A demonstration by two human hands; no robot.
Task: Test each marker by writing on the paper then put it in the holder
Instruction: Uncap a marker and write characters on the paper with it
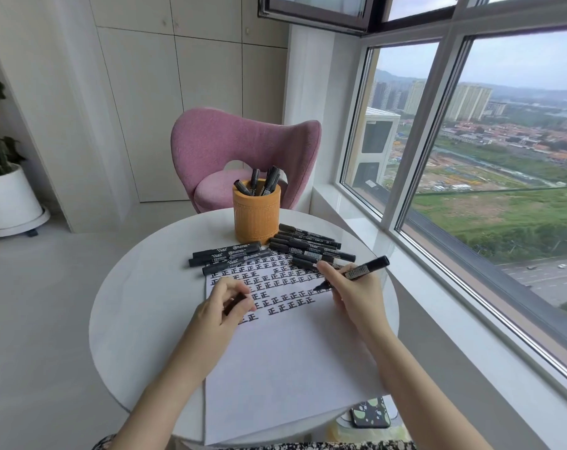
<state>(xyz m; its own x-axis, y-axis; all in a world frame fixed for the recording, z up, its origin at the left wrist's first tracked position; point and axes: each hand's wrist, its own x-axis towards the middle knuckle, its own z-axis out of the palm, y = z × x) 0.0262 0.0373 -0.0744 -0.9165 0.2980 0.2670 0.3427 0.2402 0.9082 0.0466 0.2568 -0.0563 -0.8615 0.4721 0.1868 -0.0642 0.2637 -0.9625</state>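
A tall glazed window (502,157) fills the right side, and beside it stands a round white table (139,303) with a pink upholstered chair (217,141) behind its far edge. A large white sheet of paper (275,368) lies across the table's middle and reaches its near edge. The far half of the sheet is covered with rows of the same black handwritten character. On the floor at far left sits a white round plant pot (9,199). An orange ribbed cylindrical holder (256,216) stands upright on the table just beyond the paper, with several capped black markers (270,180) leaning inside it. A pile of black markers (311,246) lies to the right of the holder's base, overlapping the paper's far right corner. Three more black markers (230,254) lie side by side to the left, across the paper's far left corner. The right hand (353,293) grasps an uncapped black marker with a barcode label (360,272) in a writing hold. Its tip is at the right end of a row of characters, though whether it touches the sheet is unclear. The left hand (223,303) rests on the paper's left part, fingers curled around a short dark cap-like piece (235,302).
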